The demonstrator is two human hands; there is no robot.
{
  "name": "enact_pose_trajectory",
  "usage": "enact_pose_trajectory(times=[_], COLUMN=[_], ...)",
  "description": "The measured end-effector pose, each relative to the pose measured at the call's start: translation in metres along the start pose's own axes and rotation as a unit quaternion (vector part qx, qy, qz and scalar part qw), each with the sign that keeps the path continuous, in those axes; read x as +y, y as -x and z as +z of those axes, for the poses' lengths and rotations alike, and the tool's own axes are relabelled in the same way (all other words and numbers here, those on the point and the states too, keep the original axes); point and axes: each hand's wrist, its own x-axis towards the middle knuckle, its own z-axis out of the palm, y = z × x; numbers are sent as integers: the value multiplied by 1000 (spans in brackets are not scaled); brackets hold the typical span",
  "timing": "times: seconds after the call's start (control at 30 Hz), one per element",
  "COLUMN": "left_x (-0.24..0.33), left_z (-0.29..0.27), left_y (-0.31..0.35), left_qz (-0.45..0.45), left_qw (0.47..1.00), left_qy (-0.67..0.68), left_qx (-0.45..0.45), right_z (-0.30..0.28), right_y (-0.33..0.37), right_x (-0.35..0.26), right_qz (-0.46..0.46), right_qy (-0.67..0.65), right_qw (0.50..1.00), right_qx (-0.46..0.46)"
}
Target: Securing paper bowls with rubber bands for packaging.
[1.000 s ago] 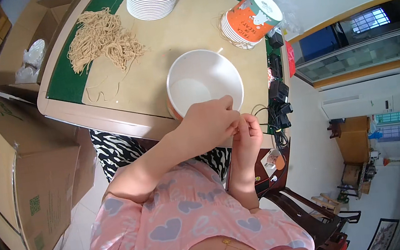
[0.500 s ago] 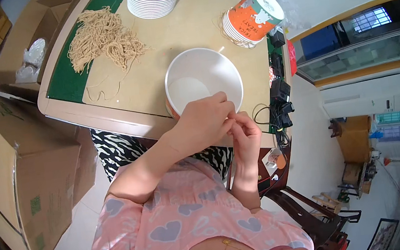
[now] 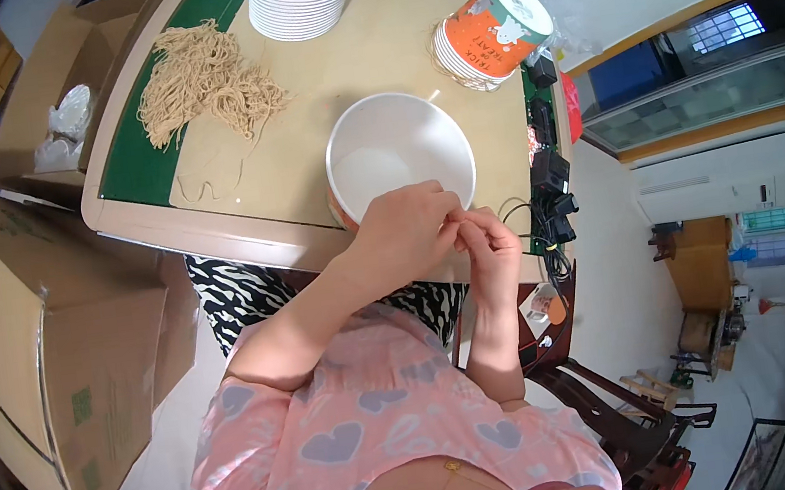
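Beyond the grip, the open bucket (image 3: 379,143) is presenting smooth, paper-like walls. Farther out and left, the string pile (image 3: 204,79) is showing rough, matt fibre. Below the grip, the garment (image 3: 376,421) is reflecting satiny cloth; left, the carton (image 3: 106,367) is displaying matt cardboard.

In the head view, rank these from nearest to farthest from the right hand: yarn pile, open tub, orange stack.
From the right hand:
1. Open tub: just ahead, slightly left.
2. Orange stack: farther up the table, right side.
3. Yarn pile: far left.
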Motion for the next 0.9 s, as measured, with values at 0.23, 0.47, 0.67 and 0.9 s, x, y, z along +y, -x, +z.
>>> enact_pose_trajectory(times=[0.23,0.47,0.67,0.9], left_x=[3,-1,-3,-2], left_z=[-5,-4,0,4], left_y=[0,-1,-1,-2], left_qz=[-28,-19,-13,-9], left_qw=[999,1000,999,998], left_qy=[29,19,25,16], left_qx=[11,12,22,62], right_z=[-2,-1,5,5], right_y=[3,2,1,1], right_x=[3,7,2,1], right_qz=[3,27,29,35], right_qy=[-12,-53,-69,-76], right_qw=[1000,998,997,996], right_qx=[-3,14,15,23])
